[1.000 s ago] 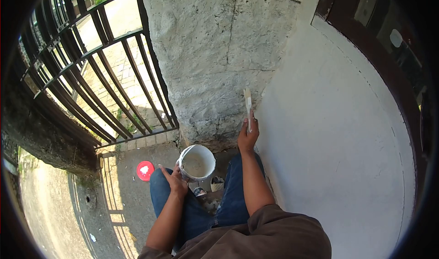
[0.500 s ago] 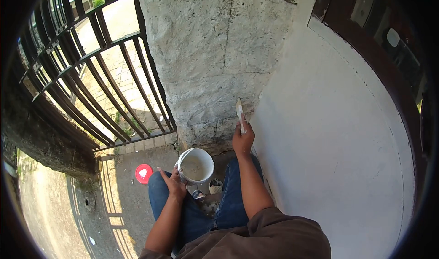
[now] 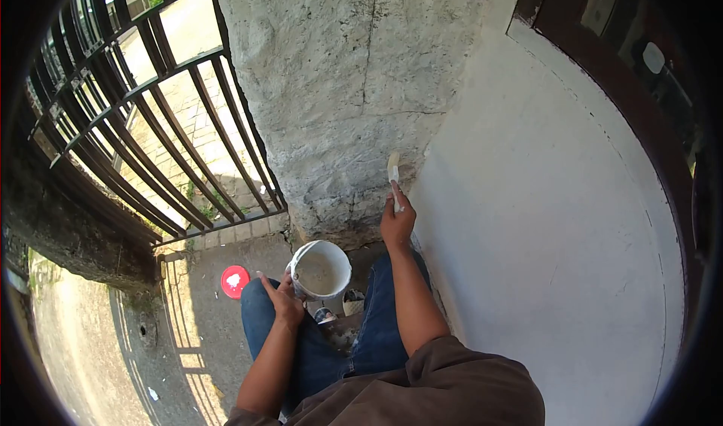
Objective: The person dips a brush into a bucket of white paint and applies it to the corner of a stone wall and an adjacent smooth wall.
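Note:
In my right hand [image 3: 398, 217] is a paintbrush [image 3: 394, 171] with a white handle, its pale bristles up against the lower part of the rough whitish wall [image 3: 324, 95]. My left hand [image 3: 285, 299] grips the left side of a white bucket [image 3: 343, 274] above my knees. Pale, thin-looking stuff lies inside the bucket, and white smears mark its rim. The fingers on the bucket's far side are partly hidden.
A round red lid [image 3: 235, 282] with a white blob lies on the concrete floor [image 3: 203, 336] left of my knee. Dark metal bars [image 3: 169, 125] stand on the left. A smooth white wall [image 3: 542, 223] rises close on my right, below a brown frame [image 3: 602, 87].
The brush and my right hand have moved slightly up along the wall, and the brush is more upright. The view has shifted a little. My left hand still holds the bucket.

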`<state>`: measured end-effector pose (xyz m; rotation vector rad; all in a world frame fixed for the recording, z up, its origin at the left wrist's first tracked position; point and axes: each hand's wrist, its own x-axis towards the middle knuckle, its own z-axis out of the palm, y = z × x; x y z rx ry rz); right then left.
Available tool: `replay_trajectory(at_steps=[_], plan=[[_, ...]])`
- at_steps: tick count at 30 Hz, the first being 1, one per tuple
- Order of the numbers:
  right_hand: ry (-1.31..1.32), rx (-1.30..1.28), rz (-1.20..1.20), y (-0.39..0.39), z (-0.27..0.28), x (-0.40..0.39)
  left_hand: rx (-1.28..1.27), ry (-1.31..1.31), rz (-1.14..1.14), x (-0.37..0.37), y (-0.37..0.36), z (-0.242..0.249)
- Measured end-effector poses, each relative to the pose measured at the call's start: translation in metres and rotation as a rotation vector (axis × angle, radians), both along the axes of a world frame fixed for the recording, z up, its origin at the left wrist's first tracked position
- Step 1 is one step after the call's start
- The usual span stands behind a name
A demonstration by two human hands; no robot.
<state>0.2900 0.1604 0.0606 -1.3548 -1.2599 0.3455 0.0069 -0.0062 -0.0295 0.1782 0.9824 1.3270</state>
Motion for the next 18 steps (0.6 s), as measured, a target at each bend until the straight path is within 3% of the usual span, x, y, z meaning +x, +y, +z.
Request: replay_trajectory(at_steps=[12,15,18], plan=[[-0.106,-0.005,0.005,-0.014,0.004,-0.007,-0.014,0.01,0.007,-0.001,0.0,-0.003],[-0.15,0.146,0.02,-0.008,0.005,-0.006,-0.012,0.015,0.015,0.0,0.0,-0.003],[0.051,0.131,0.099,-0.001,0.007,0.0,-0.013,0.026,0.003,-0.001,0.0,-0.007]])
